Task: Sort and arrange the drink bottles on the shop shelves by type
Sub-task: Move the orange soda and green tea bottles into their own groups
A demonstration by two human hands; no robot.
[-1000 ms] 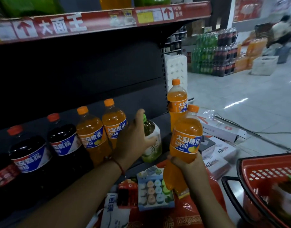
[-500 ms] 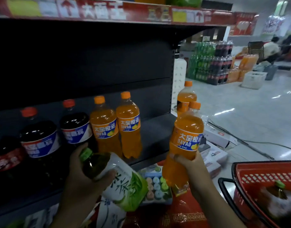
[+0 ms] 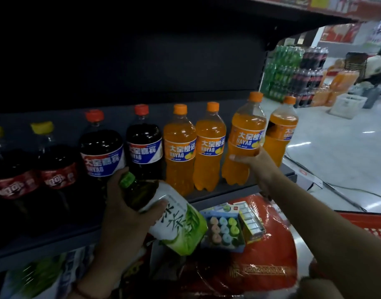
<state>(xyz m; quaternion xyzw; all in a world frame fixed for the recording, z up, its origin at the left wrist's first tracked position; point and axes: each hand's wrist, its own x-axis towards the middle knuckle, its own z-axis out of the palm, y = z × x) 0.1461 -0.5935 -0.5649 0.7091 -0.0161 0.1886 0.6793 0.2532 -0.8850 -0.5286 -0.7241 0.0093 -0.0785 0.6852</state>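
My right hand grips an orange soda bottle that stands on the dark shelf, just right of two matching orange bottles. A further orange bottle stands at the shelf's right end. My left hand holds a green tea bottle tilted on its side in front of the shelf edge, its green cap pointing up-left. Left of the orange ones stand two dark cola bottles with blue labels, then dark bottles with red labels.
Below the shelf lie a red plastic-wrapped pack and small boxes of colourful items. A red basket is at the right. Across the floor stand stacked bottle packs and a white crate, with a person beyond.
My right hand has carried the orange bottle up onto the shelf beside the other orange ones. The left hand stays low with the tea bottle it took off the shelf.
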